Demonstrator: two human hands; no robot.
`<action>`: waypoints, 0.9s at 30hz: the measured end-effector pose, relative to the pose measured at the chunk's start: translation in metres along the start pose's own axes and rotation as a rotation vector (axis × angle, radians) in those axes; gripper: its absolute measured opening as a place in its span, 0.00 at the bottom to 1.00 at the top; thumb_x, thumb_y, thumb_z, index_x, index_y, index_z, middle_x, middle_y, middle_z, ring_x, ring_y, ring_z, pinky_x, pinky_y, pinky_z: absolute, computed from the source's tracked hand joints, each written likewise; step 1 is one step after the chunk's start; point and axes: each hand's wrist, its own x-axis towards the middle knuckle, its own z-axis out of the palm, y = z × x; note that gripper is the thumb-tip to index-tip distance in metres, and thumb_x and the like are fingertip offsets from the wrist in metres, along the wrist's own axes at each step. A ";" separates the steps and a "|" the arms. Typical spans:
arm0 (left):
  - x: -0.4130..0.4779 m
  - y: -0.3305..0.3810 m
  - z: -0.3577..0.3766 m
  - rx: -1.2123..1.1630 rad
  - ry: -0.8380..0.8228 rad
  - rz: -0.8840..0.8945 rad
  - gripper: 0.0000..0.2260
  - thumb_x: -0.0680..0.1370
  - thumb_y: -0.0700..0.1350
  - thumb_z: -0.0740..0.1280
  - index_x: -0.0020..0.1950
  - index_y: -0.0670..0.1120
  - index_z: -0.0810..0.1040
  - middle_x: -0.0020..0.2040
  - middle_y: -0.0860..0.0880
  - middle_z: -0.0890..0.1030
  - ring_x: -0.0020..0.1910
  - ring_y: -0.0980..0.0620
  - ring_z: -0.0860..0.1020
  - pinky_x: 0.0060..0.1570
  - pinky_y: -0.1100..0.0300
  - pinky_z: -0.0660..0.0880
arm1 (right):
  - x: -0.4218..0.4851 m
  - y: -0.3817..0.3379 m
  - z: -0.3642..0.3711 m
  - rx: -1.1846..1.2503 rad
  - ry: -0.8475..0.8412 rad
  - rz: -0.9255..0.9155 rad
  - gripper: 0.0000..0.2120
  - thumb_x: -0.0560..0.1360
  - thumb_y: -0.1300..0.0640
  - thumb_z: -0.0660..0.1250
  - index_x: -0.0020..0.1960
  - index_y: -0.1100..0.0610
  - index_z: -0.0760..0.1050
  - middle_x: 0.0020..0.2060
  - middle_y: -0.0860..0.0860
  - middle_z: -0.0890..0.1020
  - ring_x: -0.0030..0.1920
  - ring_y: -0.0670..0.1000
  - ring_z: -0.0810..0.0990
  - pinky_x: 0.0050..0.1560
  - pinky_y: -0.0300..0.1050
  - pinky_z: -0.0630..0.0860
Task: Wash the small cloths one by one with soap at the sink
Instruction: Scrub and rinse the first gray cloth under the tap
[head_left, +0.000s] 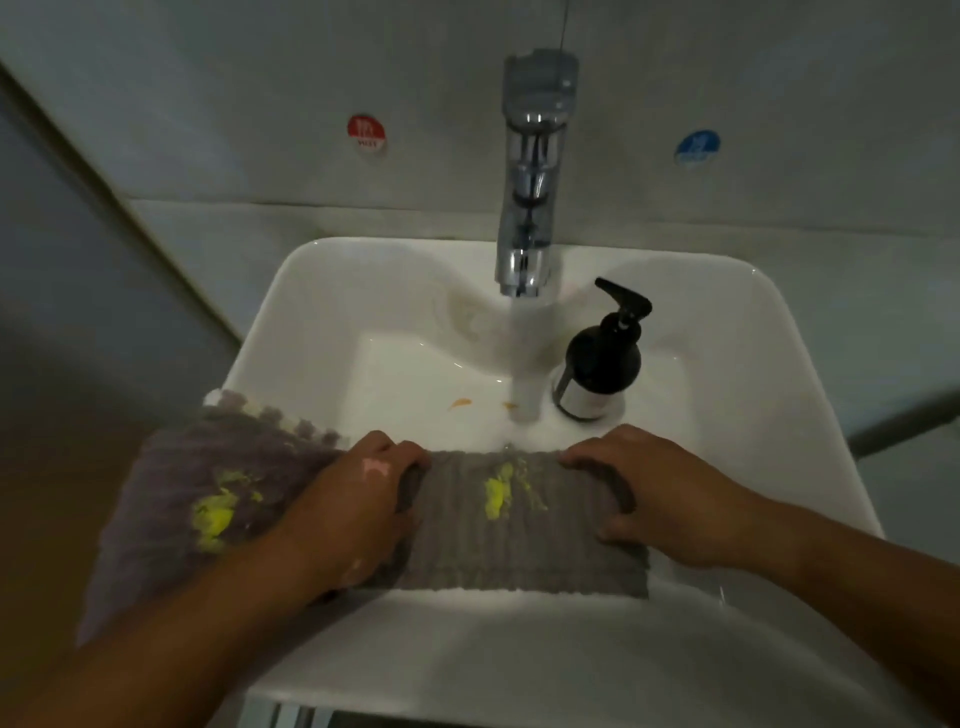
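Two bare forearms reach over the front rim of a white sink (519, 639), holding a small grey cloth (519, 545) stretched flat between them over the near part of the basin. The left hand (363, 499) clasps the cloth's left end, fingers curled over its far edge. The right hand (670, 499) clasps the right end the same way, thumb on the near side. A yellow stain (497, 493) marks the middle of the cloth, between the two hands.

A second cloth (176, 499), purplish grey with a larger yellow blotch and a bobbled pale edge, lies draped over the sink's left rim, partly under the left forearm.

Water (524, 374) runs from a chrome tap (530, 197) mounted at the back and lands just beyond the grey cloth's far edge. A black pump soap bottle (597, 364) stands upright in the basin just right of the stream. Orange flecks (460, 402) lie on the basin floor left of the stream. On the wall behind, a red round sticker (367, 134) sits left of the tap and a blue one (697, 147) right of it.
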 end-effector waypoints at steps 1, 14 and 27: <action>0.002 0.001 0.001 0.056 -0.022 0.006 0.23 0.77 0.48 0.73 0.71 0.54 0.72 0.62 0.51 0.72 0.57 0.50 0.76 0.57 0.62 0.73 | 0.000 0.001 0.002 -0.039 -0.002 0.007 0.34 0.71 0.51 0.76 0.73 0.38 0.66 0.61 0.45 0.70 0.60 0.46 0.72 0.61 0.38 0.71; 0.002 0.005 0.006 0.180 -0.087 0.013 0.35 0.73 0.54 0.76 0.77 0.50 0.68 0.66 0.45 0.69 0.61 0.44 0.75 0.61 0.56 0.75 | -0.024 -0.019 0.007 -0.258 0.112 0.064 0.31 0.71 0.55 0.76 0.73 0.49 0.72 0.64 0.52 0.73 0.65 0.52 0.71 0.66 0.41 0.70; 0.010 0.003 0.004 0.108 -0.069 0.027 0.36 0.73 0.58 0.76 0.77 0.51 0.68 0.65 0.47 0.69 0.61 0.45 0.74 0.59 0.59 0.73 | -0.047 -0.093 -0.075 -0.062 0.894 -0.260 0.23 0.74 0.47 0.75 0.66 0.50 0.76 0.53 0.44 0.75 0.45 0.41 0.77 0.49 0.36 0.77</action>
